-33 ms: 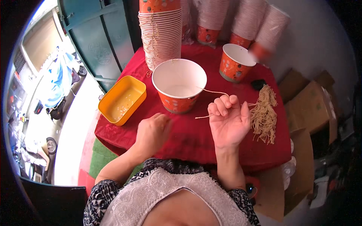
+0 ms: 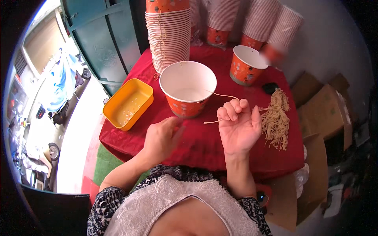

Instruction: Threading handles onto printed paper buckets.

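A large white-lined orange paper tub stands upright before me on the red cloth. My right hand, palm up with fingers curled, grips a thin beige string. One stretch of it runs to the tub's right inner wall; a loose end pokes out left of the fingers. To the tub's near left is my left hand, back upward, thumb apart from the fingers, the tips blurred; nothing shows in it. A bundle of beige strings lies just right of my right hand.
A yellow plastic box with small pale bits sits at left. Behind the tub rises a tall stack of tubs. Another orange tub and a small black object are at far right. Cardboard leans beyond the table's right edge.
My left hand has shifted slightly right and up, and its thumb has come away from the fingers. My right hand and the string have stayed put.
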`<state>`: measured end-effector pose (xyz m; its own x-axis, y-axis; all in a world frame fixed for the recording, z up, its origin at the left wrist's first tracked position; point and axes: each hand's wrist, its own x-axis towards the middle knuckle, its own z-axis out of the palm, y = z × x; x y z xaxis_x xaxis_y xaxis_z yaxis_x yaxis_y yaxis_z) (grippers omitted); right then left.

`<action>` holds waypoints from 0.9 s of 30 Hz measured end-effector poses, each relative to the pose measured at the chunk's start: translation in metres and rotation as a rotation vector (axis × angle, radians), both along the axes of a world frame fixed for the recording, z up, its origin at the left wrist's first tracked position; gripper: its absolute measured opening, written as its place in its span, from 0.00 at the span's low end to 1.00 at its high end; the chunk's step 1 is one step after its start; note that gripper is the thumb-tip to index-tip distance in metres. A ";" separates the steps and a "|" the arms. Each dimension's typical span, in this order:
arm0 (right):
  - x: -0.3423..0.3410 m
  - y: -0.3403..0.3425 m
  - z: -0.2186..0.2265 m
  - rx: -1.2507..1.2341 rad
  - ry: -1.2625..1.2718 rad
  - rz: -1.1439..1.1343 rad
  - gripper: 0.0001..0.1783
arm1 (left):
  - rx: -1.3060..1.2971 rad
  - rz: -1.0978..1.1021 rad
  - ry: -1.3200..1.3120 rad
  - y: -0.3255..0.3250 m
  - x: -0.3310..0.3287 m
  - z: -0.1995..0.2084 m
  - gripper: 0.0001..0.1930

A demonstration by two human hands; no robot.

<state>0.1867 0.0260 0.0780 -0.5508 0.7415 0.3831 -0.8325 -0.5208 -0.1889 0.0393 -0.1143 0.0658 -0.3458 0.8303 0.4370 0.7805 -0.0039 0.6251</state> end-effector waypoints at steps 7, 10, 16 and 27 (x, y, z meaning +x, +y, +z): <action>-0.003 -0.003 -0.004 -0.025 0.028 0.050 0.20 | 0.084 -0.168 -0.219 0.028 0.015 -0.006 0.16; -0.002 0.000 -0.007 -0.048 0.023 0.047 0.20 | 0.032 -0.241 -0.209 0.033 0.015 -0.004 0.09; 0.015 0.011 -0.024 0.343 -0.921 -0.453 0.15 | -0.013 -0.277 0.009 0.037 0.005 0.012 0.03; 0.014 -0.014 -0.019 0.822 -1.089 -0.354 0.13 | -0.134 -0.388 0.391 0.046 0.002 0.051 0.03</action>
<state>0.2003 0.0118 0.0591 -0.6816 0.6773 0.2768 -0.1359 0.2546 -0.9574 0.0413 -0.0682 0.1168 0.1626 0.9215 0.3528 0.9113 -0.2773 0.3043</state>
